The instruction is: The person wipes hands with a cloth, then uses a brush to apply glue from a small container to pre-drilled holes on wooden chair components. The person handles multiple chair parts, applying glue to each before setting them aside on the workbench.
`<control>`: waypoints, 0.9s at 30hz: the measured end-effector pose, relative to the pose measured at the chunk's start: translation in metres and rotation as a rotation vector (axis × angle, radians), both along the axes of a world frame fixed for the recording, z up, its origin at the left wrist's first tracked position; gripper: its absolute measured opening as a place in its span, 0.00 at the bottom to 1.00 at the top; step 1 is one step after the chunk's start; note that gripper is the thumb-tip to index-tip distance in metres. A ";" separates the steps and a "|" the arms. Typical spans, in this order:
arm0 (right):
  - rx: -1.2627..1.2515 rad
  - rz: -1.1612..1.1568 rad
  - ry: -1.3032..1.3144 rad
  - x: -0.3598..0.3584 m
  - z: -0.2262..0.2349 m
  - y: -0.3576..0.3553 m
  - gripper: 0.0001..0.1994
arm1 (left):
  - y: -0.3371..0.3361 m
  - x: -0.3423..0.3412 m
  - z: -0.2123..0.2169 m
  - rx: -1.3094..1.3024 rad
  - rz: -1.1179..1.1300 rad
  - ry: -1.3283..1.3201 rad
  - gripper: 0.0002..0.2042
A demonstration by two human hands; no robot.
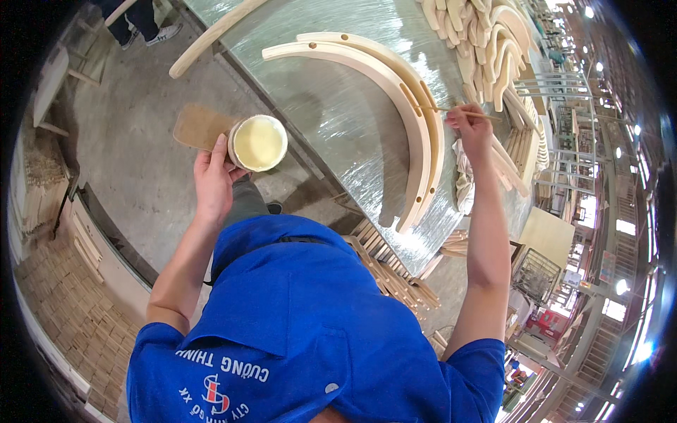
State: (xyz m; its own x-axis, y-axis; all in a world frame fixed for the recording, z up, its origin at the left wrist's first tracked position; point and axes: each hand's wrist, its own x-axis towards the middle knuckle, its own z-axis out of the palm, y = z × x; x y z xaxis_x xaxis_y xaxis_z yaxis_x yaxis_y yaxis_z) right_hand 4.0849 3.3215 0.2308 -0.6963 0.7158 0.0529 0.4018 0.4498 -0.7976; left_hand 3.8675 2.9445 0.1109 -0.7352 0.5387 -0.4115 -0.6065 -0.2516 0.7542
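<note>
Left hand (213,180) closed around the side of a round tub (258,143), thumb up along the rim, fingers wrapped behind. Tub open at the top, full of pale yellowish glue (259,141), held level out over the concrete floor (134,141), just off the table's near edge. Behind the tub, a flat brown board (199,125) lying on the floor.

Right hand (471,128) pinched tight on a thin wooden stick (462,111), fingers bunched at one end, the other end reaching left from the grip to the outer edge of a curved wooden piece (395,77). Two such curved pieces lying side by side, arching from well left of the grip, past the stick's tip, and down below it toward the table's near edge. Slots and small round holes visible along them; stick tip at or just beside a slot, exact contact not clear.

Under the right hand, a crumpled pale rag (464,176). Past the grip to the upper right, a heap of more curved wooden parts (493,42). All on a shiny metal-topped table (338,120). Below the table edge, bundles of straight wooden slats (395,275). Far upper left, another person's shoes (163,32) on the floor.
</note>
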 end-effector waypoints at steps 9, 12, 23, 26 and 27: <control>0.112 -0.153 0.248 -0.019 -0.014 0.032 0.09 | 0.002 0.000 0.021 0.014 0.040 0.066 0.14; 0.298 -0.107 0.089 -0.026 -0.024 0.034 0.08 | -0.009 0.006 0.008 -0.038 0.087 0.057 0.14; 0.721 0.337 -0.380 -0.025 -0.011 0.050 0.11 | -0.031 0.011 0.017 -0.102 0.224 0.080 0.14; 0.687 0.397 -0.239 -0.040 -0.011 0.046 0.09 | -0.035 0.011 0.014 -0.091 0.205 0.071 0.15; 0.702 0.406 -0.266 -0.040 -0.008 0.044 0.10 | -0.034 0.013 0.018 -0.103 0.205 0.072 0.15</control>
